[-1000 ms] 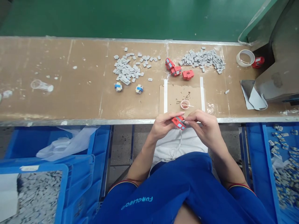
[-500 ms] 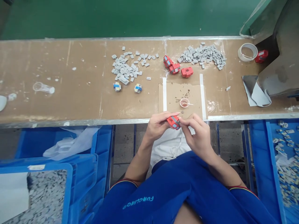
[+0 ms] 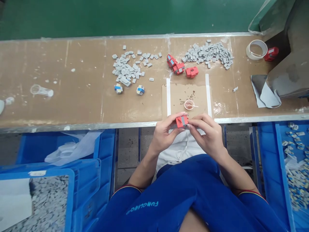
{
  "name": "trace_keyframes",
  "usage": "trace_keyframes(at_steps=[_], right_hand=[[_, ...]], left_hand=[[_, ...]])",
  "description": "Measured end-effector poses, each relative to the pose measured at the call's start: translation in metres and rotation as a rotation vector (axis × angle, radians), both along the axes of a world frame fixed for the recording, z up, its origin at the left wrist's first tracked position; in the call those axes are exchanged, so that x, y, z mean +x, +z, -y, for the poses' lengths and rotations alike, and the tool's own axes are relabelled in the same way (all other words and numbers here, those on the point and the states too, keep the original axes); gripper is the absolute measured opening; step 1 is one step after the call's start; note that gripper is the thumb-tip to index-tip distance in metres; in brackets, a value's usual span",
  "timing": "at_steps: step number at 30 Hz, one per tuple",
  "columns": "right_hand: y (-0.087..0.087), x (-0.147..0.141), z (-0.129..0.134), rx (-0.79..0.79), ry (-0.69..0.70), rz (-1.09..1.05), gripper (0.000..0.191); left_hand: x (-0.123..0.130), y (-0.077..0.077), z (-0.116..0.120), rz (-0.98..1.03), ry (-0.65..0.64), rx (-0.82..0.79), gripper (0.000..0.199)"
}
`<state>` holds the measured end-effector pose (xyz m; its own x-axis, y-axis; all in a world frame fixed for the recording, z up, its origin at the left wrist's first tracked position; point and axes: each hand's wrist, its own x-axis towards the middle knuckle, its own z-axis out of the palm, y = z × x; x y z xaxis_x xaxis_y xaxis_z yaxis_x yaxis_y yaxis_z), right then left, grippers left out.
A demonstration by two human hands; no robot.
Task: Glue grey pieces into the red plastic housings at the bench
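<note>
Head view, quick one: what are the hands up to?

Both are closed on one small red block point(image 3: 180, 122), held just above the front edge of the workbench point(image 3: 72, 125). The left hand point(image 3: 165, 132) grips it from the side, and the right hand point(image 3: 207, 137) pinches it with the fingertips point(image 3: 190, 124). Neither has let go.

What's on the block?

A gray strip point(image 3: 184, 120) across its top. I'd guess the step in hand is seating that strip, but the fingers hide some of it.

What's around?

Just ahead is a cardboard pad point(image 3: 175, 103) with a small cup point(image 3: 189, 104) holding a little stirrer. Past that sit three more red blocks point(image 3: 191, 72) and two piles of gray tiles point(image 3: 125, 69).

Next move?

Judging by the grip, it calls for pressing the strip flat and square before either hand loosens. Those two banded cubes point(image 3: 140, 90) on the bench look like the same sort of work.
</note>
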<state>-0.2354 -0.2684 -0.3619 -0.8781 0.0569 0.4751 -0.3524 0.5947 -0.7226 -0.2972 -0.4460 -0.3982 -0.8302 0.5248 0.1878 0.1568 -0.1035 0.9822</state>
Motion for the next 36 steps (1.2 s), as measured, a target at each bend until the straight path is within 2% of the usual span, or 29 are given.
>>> trace_keyframes(at_steps=[5, 10, 17, 23, 28, 31, 33, 36], right_hand=[[-0.004, -0.002, -0.002, -0.015, 0.018, 0.001, 0.012], [-0.004, -0.002, -0.003, -0.034, 0.003, 0.044, 0.012], [0.002, 0.001, -0.004, 0.082, 0.023, 0.042, 0.012], [-0.004, -0.006, -0.005, 0.127, 0.085, 0.051, 0.015], [-0.013, -0.011, -0.001, 0.113, 0.107, 0.064, 0.018], [-0.012, -0.012, 0.003, 0.122, 0.116, 0.088, 0.014], [-0.006, -0.010, 0.006, 0.135, 0.104, 0.056, 0.012], [0.012, 0.002, 0.001, 0.156, 0.078, -0.022, 0.014]], left_hand=[[-0.009, 0.000, 0.003, -0.064, -0.045, 0.001, 0.040], [-0.010, -0.002, 0.002, -0.106, -0.010, -0.020, 0.040], [-0.010, -0.003, 0.002, -0.068, -0.037, -0.009, 0.044], [-0.010, -0.001, 0.008, -0.111, -0.041, -0.046, 0.040], [-0.013, -0.010, 0.012, -0.009, -0.001, -0.066, 0.040], [-0.014, -0.012, 0.017, -0.017, 0.004, -0.066, 0.042], [-0.013, -0.006, 0.020, -0.052, -0.014, -0.098, 0.044], [-0.016, 0.013, 0.022, -0.126, -0.109, -0.196, 0.051]])
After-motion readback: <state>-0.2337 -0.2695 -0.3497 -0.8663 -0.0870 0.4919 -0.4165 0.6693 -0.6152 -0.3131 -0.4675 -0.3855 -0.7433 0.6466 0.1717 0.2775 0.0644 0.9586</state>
